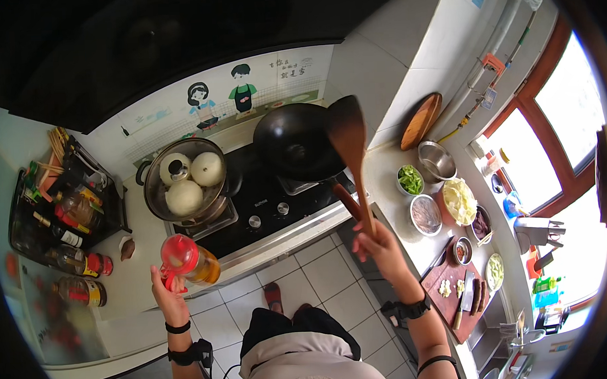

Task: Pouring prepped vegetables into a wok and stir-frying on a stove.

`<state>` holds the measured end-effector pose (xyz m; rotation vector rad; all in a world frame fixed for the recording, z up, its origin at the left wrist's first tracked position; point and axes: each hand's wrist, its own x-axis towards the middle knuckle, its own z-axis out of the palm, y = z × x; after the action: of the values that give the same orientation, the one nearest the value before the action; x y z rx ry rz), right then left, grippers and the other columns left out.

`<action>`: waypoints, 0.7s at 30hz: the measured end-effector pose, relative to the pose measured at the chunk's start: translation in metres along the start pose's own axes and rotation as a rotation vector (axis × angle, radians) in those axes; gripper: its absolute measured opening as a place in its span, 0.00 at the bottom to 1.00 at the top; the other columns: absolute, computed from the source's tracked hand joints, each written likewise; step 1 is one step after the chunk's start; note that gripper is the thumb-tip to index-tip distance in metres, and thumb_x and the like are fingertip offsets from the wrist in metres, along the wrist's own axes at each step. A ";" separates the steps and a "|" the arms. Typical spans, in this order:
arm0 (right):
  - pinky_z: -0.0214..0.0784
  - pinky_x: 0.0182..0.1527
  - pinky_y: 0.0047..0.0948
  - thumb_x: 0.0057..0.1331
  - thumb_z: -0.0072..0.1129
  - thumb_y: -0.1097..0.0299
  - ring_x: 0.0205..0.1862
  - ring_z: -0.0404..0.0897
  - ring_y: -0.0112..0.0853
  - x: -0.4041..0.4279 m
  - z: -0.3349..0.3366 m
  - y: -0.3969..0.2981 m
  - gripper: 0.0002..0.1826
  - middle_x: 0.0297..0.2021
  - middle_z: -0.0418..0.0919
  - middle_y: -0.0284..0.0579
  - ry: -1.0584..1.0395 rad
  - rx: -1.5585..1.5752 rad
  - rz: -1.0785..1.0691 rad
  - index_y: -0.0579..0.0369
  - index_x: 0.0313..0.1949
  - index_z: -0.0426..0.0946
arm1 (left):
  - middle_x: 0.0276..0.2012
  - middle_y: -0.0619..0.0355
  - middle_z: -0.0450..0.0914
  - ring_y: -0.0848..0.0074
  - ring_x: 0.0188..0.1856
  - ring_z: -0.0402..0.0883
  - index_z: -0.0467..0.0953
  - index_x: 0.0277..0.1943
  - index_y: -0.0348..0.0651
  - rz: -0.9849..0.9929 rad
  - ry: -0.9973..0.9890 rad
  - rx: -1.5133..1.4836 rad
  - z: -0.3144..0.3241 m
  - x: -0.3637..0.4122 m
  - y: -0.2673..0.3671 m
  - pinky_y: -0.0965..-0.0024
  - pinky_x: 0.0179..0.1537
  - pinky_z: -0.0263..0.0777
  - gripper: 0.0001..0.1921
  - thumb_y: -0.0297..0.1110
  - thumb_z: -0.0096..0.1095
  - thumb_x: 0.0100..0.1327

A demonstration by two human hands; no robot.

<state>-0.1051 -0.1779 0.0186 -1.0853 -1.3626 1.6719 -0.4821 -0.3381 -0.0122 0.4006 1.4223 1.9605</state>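
Note:
My left hand (171,299) grips the red handle of an oil jug (189,258) that has a red lid and amber liquid inside. The jug is held in front of the gas stove (264,211), left of the middle. In my right hand (378,244) is a wooden spatula (350,132), its broad dark blade raised beside the right rim of a black wok (292,145). The wok sits on the right burner with its wooden handle (346,200) towards me. On the left burner, a steamer pot (148,202) under a glass lid holds three round white buns (184,197).
On the right counter stand bowls of green peppers (410,180), cut cabbage (459,201) and other ingredients. A cleaver (466,294), sausages and garlic lie on a cutting board (442,275). A black rack (26,229) of bottles fills the left corner. The range hood (153,54) overhangs the stove.

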 end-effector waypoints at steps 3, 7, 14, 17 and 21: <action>0.57 0.24 0.18 0.67 0.48 0.71 0.22 0.63 0.18 0.022 0.031 0.033 0.03 0.23 0.66 0.31 -0.004 -0.052 -0.025 0.54 0.38 0.65 | 0.12 0.66 0.51 0.80 0.18 0.52 0.52 0.18 0.48 0.045 0.004 0.021 -0.003 -0.002 0.008 0.74 0.24 0.47 0.26 0.51 0.43 0.68; 0.54 0.21 0.21 0.61 0.59 0.72 0.18 0.60 0.19 0.075 0.063 0.103 0.09 0.17 0.62 0.31 0.205 -0.357 -0.217 0.56 0.34 0.67 | 0.12 0.66 0.51 0.80 0.17 0.52 0.52 0.18 0.48 0.039 0.032 -0.007 -0.016 -0.005 0.014 0.75 0.24 0.47 0.26 0.51 0.42 0.68; 0.60 0.26 0.25 0.52 0.66 0.77 0.22 0.64 0.27 0.165 0.077 0.191 0.17 0.21 0.72 0.39 0.367 -0.465 -0.366 0.56 0.24 0.61 | 0.12 0.66 0.52 0.83 0.17 0.52 0.54 0.21 0.48 0.024 0.171 -0.035 -0.052 -0.020 0.015 0.77 0.23 0.48 0.23 0.50 0.43 0.69; 0.62 0.28 0.29 0.47 0.71 0.73 0.23 0.66 0.34 0.184 0.081 0.210 0.17 0.22 0.69 0.41 0.403 -0.641 -0.453 0.58 0.28 0.67 | 0.13 0.67 0.54 0.84 0.18 0.52 0.56 0.24 0.48 0.030 0.405 -0.036 -0.044 -0.033 0.022 0.78 0.23 0.49 0.20 0.49 0.43 0.69; 0.63 0.30 0.33 0.44 0.73 0.69 0.27 0.68 0.39 0.197 0.086 0.218 0.21 0.26 0.69 0.44 0.435 -0.660 -0.540 0.59 0.33 0.70 | 0.14 0.68 0.53 0.85 0.18 0.52 0.58 0.25 0.47 0.072 0.294 -0.062 -0.069 -0.044 0.023 0.80 0.23 0.49 0.20 0.49 0.44 0.69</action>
<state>-0.2658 -0.0752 -0.2211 -1.1915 -1.7431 0.5583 -0.4986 -0.4213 -0.0094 0.1399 1.5398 2.1847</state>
